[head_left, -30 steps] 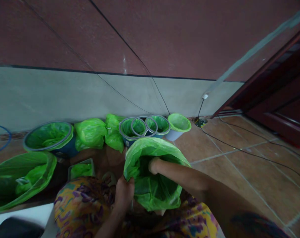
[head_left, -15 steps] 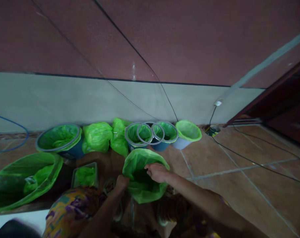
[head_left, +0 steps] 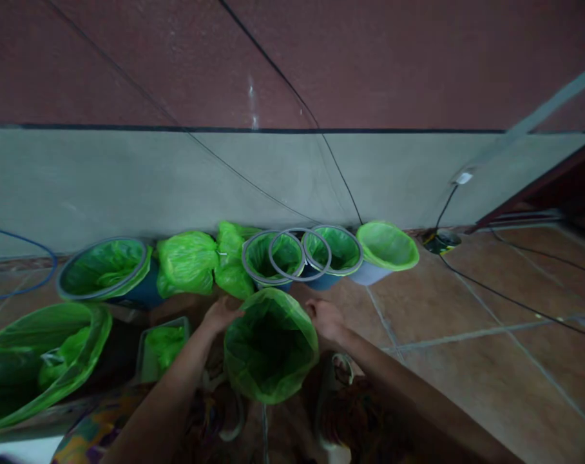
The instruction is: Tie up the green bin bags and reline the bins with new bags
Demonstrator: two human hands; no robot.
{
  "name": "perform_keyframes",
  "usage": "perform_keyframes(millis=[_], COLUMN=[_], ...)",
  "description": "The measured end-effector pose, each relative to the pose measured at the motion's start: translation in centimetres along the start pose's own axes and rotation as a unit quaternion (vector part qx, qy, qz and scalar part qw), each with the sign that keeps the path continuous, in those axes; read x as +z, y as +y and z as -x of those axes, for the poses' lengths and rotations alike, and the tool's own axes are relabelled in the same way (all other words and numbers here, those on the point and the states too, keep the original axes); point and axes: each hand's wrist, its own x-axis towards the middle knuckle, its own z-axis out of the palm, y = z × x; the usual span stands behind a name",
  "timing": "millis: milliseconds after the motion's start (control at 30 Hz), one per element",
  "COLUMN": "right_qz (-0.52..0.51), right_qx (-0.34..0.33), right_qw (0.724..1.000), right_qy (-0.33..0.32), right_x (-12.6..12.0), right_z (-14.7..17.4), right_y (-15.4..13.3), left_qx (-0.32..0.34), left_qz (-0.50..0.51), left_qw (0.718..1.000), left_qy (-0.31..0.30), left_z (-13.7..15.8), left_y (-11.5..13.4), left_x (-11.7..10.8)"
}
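Observation:
Between my knees stands a round bin lined with a thin green bin liner (head_left: pixel 241 374), its edge folded over the rim. My left hand (head_left: pixel 222 315) is at the liner's far left edge, fingers closed on it. At the far right edge, my right hand (head_left: pixel 325 318) has its fingers curled in against the liner. The bin's own wall is hidden under the green film. Just beyond, a loose grey ring (head_left: pixel 272 264) rests across two blue bins that have green liners and grey rims.
By the wall are a white bin with a green liner (head_left: pixel 389 248), tied green bags (head_left: pixel 186 261) and a large lined blue bin (head_left: pixel 150 283). At left are a big lined container (head_left: pixel 102 332) and a small box (head_left: pixel 142 361) of green film. Cables (head_left: pixel 515 308) cross the tiles.
My right hand has come out of the bin's inside to its right edge. My left hand has moved forward along the left edge. The view has shifted slightly.

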Motion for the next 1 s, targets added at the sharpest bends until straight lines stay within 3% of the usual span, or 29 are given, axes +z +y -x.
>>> perform_keyframes(millis=[100, 200, 367, 567, 733, 833, 1000], right_qz=[-0.018, -0.032, -0.022, 0.001, 0.009, 0.017, -0.002], right_qx=[0.04, 0.072, 0.071, 0.107, 0.13, 0.131, 0.07], right_qw=[0.999, 0.997, 0.997, 0.994, 0.991, 0.991, 0.997], right_qy=[0.002, -0.012, -0.013, 0.006, -0.029, -0.011, 0.038], right_x=[1.6, 3.3, 4.7, 5.2, 5.9, 5.8, 4.9], right_z=[-2.6, -4.5, -6.0, -7.2, -7.4, -7.3, -7.7], right_y=[-0.8, -0.7, 0.4, 1.8, 3.1, 3.0, 1.2], left_qx=[0.078, 0.138, 0.19, 0.2, 0.188, 0.179, 0.223], left_qz=[-0.038, -0.047, -0.078, -0.094, -0.116, -0.13, -0.116], left_qw=[0.996, 0.989, 0.979, 0.975, 0.975, 0.975, 0.968], left_qy=[-0.002, -0.008, 0.01, 0.001, -0.002, -0.001, 0.015], left_z=[-1.6, -2.3, -3.5, -4.8, -5.3, -5.2, -4.6], left_y=[2.3, 4.0, 3.3, 0.8, 0.0, -0.2, 1.0], left_x=[0.9, 3.7, 7.0, 6.9, 6.5, 6.1, 5.6])
